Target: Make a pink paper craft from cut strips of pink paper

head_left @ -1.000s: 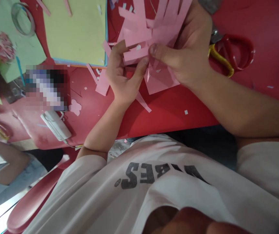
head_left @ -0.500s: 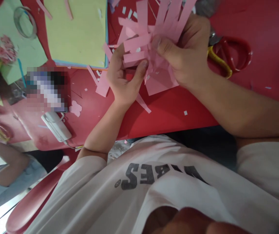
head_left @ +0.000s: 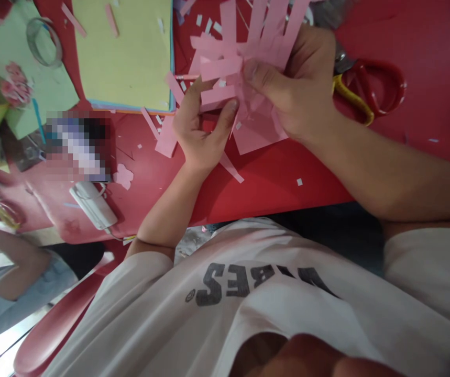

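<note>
Both my hands hold a bundle of cut pink paper strips (head_left: 220,68) above the red table. My left hand (head_left: 197,128) grips the lower strips, with its thumb pressed against the bundle's edge. My right hand (head_left: 295,86) pinches the middle of the bundle between thumb and fingers. A wider pink sheet (head_left: 254,136) hangs below the bundle. Just past my right hand lie red-and-yellow-handled scissors (head_left: 366,89), their blades hidden behind it.
The red table (head_left: 272,193) is littered with paper scraps. Yellow-green card (head_left: 122,52), a green sheet (head_left: 40,89) bearing a pink paper flower (head_left: 15,89), a tape roll (head_left: 44,42) and a white adapter (head_left: 93,205) lie left. A person's arm (head_left: 12,267) shows lower left.
My hands have shifted slightly, and my right thumb has moved up the bundle. The strips now fan out more. The whole view has drifted a little.
</note>
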